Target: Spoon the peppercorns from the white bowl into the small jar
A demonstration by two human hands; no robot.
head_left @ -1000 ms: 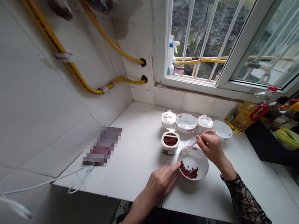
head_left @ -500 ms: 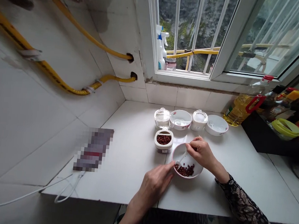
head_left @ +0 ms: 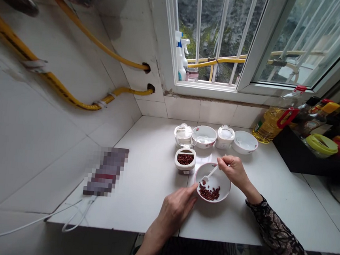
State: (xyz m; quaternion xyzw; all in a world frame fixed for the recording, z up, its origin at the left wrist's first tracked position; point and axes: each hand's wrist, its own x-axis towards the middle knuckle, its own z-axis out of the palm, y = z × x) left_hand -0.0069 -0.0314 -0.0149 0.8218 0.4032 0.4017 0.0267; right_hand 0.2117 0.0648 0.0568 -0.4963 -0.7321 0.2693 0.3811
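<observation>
A white bowl [head_left: 223,176] with a pink rim stands near the counter's front, holding a small heap of dark red dried peppercorns [head_left: 210,193]. My left hand [head_left: 178,205] grips the bowl's left rim with its fingertips. Pinched in my right hand [head_left: 234,172] is a white spoon [head_left: 212,172], slanting down into the bowl. The spoon's head rests against or just above the inner left wall, beside the heap. Left of the bowl sits an open seasoning jar [head_left: 184,168], filled with the same dark red pieces.
Behind stand a lidded jar [head_left: 183,134], a flowered bowl [head_left: 203,141], another lidded jar [head_left: 225,137] and a second bowl [head_left: 246,144]. An oil bottle [head_left: 270,124] and a black rack [head_left: 292,154] of condiments are on the right. A blurred-out object [head_left: 108,173] with a white cable lies left.
My right hand has shifted slightly right, drawing the spoon up and away from the peppercorns. The left hand stays on the bowl's rim. The view has shifted a little.
</observation>
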